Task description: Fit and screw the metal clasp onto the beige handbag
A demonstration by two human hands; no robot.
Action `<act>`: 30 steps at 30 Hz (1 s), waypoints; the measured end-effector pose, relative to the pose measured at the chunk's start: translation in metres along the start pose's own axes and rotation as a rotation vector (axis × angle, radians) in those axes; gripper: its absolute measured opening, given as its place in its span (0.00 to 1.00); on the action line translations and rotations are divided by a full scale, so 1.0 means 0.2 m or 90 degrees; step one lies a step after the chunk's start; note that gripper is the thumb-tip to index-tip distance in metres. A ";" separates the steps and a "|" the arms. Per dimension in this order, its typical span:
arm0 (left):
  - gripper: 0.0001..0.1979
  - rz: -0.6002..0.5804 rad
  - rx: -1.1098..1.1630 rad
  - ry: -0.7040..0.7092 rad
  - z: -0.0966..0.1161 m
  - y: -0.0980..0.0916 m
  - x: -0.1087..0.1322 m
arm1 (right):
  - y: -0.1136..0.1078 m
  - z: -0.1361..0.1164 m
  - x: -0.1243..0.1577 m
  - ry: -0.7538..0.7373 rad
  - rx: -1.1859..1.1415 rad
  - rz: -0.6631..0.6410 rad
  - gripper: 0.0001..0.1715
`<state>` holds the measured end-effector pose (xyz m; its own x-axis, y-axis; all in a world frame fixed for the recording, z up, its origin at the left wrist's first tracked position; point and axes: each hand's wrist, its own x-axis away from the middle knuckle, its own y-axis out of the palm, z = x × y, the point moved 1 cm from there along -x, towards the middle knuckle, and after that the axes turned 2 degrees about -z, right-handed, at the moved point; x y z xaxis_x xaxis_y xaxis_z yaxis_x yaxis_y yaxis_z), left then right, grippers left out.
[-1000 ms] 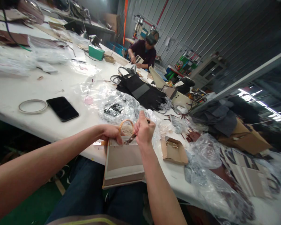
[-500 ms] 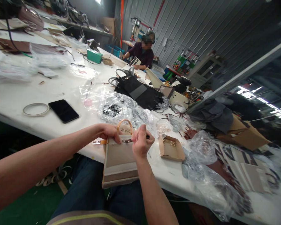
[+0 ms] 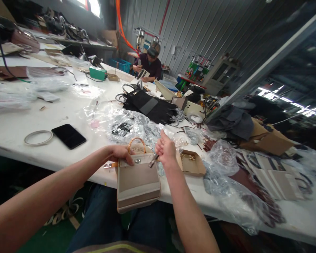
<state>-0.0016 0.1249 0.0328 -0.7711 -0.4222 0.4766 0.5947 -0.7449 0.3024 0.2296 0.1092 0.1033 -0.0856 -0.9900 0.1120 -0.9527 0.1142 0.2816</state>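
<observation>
A small beige handbag [image 3: 138, 177] with an orange-tan ring handle [image 3: 137, 140] stands tilted at the table's edge, above my lap. My left hand [image 3: 123, 154] is closed on its upper left edge, beside a small metal fitting [image 3: 137, 161] on the panel. In my right hand [image 3: 166, 149], fingers wrapped round, is a metal tool that looks like pliers [image 3: 153, 161]; its tip hangs just over the bag's upper right part, apart from the fitting. An orange strap with a metal end [image 3: 110, 165] sticks out at the bag's left.
An open cardboard box [image 3: 192, 168] with small gold parts lies to the right. A phone [image 3: 68, 136] and a tape roll [image 3: 38, 137] lie left. Plastic bags [image 3: 126, 123] and black bags [image 3: 150, 105] cover the middle. A co-worker [image 3: 150, 63] sits at the far end.
My right hand has drawn the pliers back to the right, off the metal fitting, which now shows. My left hand stays on the bag. The camera view has shifted slightly.
</observation>
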 end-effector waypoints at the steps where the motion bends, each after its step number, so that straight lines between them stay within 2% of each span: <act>1: 0.21 -0.003 -0.005 -0.001 0.00 -0.01 0.00 | -0.09 -0.03 -0.04 0.021 0.063 0.017 0.45; 4: 0.22 -0.022 -0.016 -0.004 -0.01 -0.02 -0.01 | -0.35 -0.05 -0.13 0.056 0.304 0.096 0.45; 6: 0.22 -0.026 -0.012 -0.003 -0.01 -0.02 -0.01 | -0.47 -0.01 -0.17 0.051 0.402 0.138 0.45; 9: 0.23 -0.018 -0.001 0.011 -0.01 -0.01 0.01 | -0.54 0.06 -0.16 -0.009 0.465 0.169 0.38; 11: 0.24 -0.011 0.003 0.019 -0.01 -0.01 0.02 | -0.53 0.08 -0.10 -0.114 0.510 0.174 0.28; 13: 0.25 -0.009 -0.001 0.021 -0.01 0.00 0.04 | -0.49 0.08 -0.01 -0.269 0.562 0.111 0.26; 15: 0.26 -0.006 -0.017 0.022 0.01 0.02 0.05 | -0.44 0.06 0.08 -0.347 0.586 -0.064 0.26; 16: 0.26 -0.006 -0.033 0.024 0.02 0.03 0.06 | -0.43 0.05 0.12 -0.329 0.578 -0.167 0.26; 18: 0.24 -0.006 -0.075 0.036 0.06 0.05 0.07 | -0.41 0.02 0.17 -0.217 0.528 -0.321 0.25; 20: 0.22 -0.012 -0.119 0.055 0.11 0.08 0.09 | -0.41 -0.02 0.19 -0.125 0.479 -0.393 0.24; 22: 0.22 -0.026 -0.145 0.072 0.15 0.11 0.11 | -0.40 -0.06 0.20 -0.066 0.413 -0.433 0.23; 25: 0.22 -0.066 -0.165 0.088 0.21 0.17 0.17 | -0.37 -0.08 0.25 0.003 0.269 -0.460 0.28; 28: 0.24 -0.100 -0.183 0.086 0.24 0.24 0.27 | -0.36 -0.06 0.33 0.042 0.182 -0.450 0.31; 30: 0.27 -0.084 -0.200 0.087 0.24 0.29 0.37 | -0.37 -0.03 0.40 0.075 0.166 -0.431 0.32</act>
<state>-0.0128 0.0743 0.1254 -0.8723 -0.3617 0.3289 0.4060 -0.9107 0.0753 0.2961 0.0226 0.0972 0.5642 -0.8196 0.0998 -0.8254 -0.5572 0.0907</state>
